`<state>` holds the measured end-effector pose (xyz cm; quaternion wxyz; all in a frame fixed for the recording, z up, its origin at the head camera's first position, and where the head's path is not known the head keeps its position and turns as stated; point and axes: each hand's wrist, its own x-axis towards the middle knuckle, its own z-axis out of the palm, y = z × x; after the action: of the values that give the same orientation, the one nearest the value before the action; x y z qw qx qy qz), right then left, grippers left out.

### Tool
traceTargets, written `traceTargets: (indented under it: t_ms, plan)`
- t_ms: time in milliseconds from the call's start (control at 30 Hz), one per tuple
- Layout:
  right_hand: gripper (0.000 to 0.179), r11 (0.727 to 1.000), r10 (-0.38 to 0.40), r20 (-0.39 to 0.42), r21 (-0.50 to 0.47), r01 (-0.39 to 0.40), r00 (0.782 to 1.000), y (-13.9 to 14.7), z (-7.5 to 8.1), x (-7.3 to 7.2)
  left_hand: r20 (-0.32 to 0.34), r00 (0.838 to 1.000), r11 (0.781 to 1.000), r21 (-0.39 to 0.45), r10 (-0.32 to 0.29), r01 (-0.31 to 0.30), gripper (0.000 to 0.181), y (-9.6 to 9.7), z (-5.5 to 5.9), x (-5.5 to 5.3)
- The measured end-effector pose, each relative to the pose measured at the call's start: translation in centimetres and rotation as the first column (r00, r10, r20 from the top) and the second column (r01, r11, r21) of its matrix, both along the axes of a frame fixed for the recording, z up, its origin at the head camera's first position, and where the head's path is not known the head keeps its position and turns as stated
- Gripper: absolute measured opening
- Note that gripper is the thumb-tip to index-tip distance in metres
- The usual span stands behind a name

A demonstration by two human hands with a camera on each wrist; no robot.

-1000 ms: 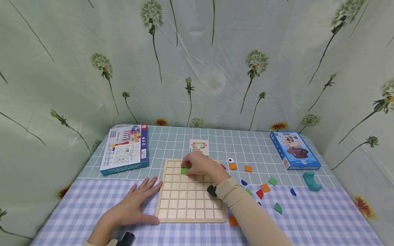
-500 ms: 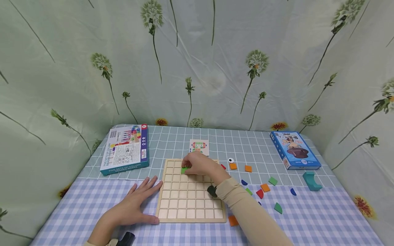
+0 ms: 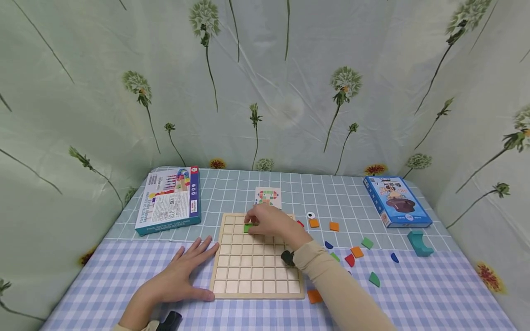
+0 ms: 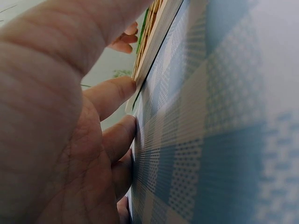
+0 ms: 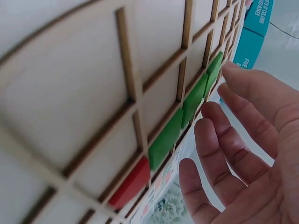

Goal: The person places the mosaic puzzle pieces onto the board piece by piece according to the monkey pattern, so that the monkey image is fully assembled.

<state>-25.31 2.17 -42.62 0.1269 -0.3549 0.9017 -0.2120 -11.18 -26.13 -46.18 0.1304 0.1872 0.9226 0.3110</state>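
Right hand [image 3: 269, 221] half-curled at green tile [image 3: 247, 228], pinch unclear, left hand [image 3: 180, 273] spread open, touching wooden board [image 3: 245, 262]

Pale grey-green fabric walls [image 3: 306, 142] enclose the back and both sides, creased in places and printed with dandelions [image 3: 346, 82] and small orange flowers [image 3: 490, 279]. A faint round patch [image 3: 288, 111] may be print or glare. The counter [image 3: 447, 299] wears white-gridded grey-green cloth [image 3: 227, 188] behind, blue-and-white check [image 3: 124, 266] in front. Light falls soft and even.
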Motion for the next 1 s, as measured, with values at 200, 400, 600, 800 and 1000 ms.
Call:
traceTargets:
  t_ms: [200,400,600,800,1000]
  plan:
    - [0.019,0.998,-0.013,0.020,-0.062,0.015,1.000,2.4,0.9,0.1,-0.002,1.000,1.000,0.001,-0.005,0.005,0.118,0.0,0.1,0.0]
    - [0.020,0.996,-0.066,0.026,-0.063,0.067,0.998,5.5,1.9,-0.1,-0.003,1.000,1.000,0.004,-0.003,0.003,0.119,0.0,0.0,-0.1]
    - [0.019,0.986,-0.158,0.058,-0.045,0.161,0.986,8.5,2.1,-0.2,-0.001,1.000,1.000,-0.003,0.003,-0.003,0.120,-0.1,-0.1,-0.1]
    - [0.021,0.973,-0.231,0.066,0.002,0.232,0.971,10.9,1.1,-0.6,-0.003,1.000,1.000,0.008,-0.001,0.001,0.119,-0.2,-0.1,-0.1]
    - [0.024,0.956,-0.295,0.076,0.037,0.293,0.953,12.5,0.3,-0.6,-0.001,1.000,1.000,0.011,-0.001,0.001,0.119,-0.1,-0.1,0.0]
